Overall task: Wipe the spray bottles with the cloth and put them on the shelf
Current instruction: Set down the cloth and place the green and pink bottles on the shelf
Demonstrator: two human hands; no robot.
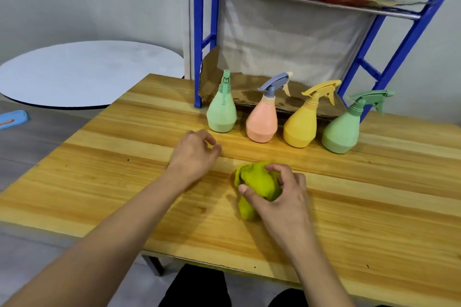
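Spray bottles (279, 117) stand in a row on the tabletop (124, 182); right hand (282, 194) grips the cloth (259, 182), left hand (197, 154) loosely curled, holding nothing.

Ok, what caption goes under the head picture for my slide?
Right hand grips the cloth; four bottles wait on the table.

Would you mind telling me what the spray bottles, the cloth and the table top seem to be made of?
Spray bottles, e.g. the pink bottle: probably matte plastic, with moulded triggers and dull pastel bodies. Cloth: soft fuzzy fabric, perhaps microfibre, bunched in the right hand. Table top: wood or wood-look laminate, with a striped grain.
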